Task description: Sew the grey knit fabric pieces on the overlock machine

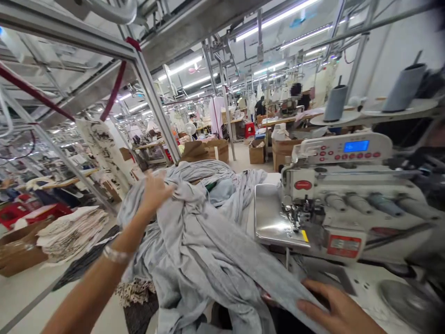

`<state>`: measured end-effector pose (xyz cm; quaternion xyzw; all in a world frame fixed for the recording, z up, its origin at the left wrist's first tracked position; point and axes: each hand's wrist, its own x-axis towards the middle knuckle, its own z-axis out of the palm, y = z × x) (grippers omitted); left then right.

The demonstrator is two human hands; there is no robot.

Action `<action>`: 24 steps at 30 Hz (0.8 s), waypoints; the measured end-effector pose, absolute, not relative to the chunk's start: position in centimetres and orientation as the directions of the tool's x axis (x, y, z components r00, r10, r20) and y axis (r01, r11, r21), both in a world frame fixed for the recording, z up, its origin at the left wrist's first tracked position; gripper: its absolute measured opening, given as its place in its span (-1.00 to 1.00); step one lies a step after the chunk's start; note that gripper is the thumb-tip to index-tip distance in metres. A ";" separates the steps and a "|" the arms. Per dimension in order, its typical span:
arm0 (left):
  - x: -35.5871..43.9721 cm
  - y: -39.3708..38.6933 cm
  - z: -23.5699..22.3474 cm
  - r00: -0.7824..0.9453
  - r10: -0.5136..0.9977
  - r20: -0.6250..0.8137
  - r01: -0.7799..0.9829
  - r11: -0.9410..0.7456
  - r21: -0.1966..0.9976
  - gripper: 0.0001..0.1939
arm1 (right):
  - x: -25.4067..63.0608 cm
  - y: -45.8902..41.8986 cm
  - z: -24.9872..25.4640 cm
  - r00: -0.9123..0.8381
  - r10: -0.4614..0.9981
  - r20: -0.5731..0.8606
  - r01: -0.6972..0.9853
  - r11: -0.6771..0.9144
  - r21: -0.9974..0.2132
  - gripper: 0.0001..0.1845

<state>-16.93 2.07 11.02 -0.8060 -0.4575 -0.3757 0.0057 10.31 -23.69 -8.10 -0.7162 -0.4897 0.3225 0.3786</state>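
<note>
Fingers of the left hand (156, 192) are spreading wide above a bunched grey knit garment (194, 241), pinching nothing, while those of the right hand (332, 304) are curling over a long fold (250, 273) of it; I can't tell from here whether the thumb is gripping underneath. I'm seeing the garment lying heaped between the hands, left of an overlock sewing machine (323, 199), with none of it showing under the presser foot (295, 208) or on the steel plate (269, 215) beside it. That long fold is running diagonally from the heap toward the lower right, past the machine's front, its long axis aiming at the right hand. Grey thread cones (335, 104) are standing on the machine's rack, and a stack of cream cut pieces (71, 234) is lying off to the left.
</note>
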 end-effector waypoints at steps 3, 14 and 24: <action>-12.4 -2.9 5.2 0.642 0.653 0.402 0.569 -0.757 0.320 -0.78 | 10.9 -23.4 -6.3 0.258 0.961 -0.098 0.536 -0.227 -0.814 -0.59; -6.8 -7.6 0.9 0.988 0.084 0.132 0.001 -0.850 0.527 -0.81 | 14.0 -25.1 -3.4 0.254 0.954 -0.160 0.230 -0.220 -0.948 -0.55; -5.5 -13.2 -1.9 0.739 0.251 0.625 -0.090 -0.883 0.462 -0.74 | 11.7 -23.7 -3.8 0.445 0.861 -0.248 -0.170 -0.191 -0.967 -0.53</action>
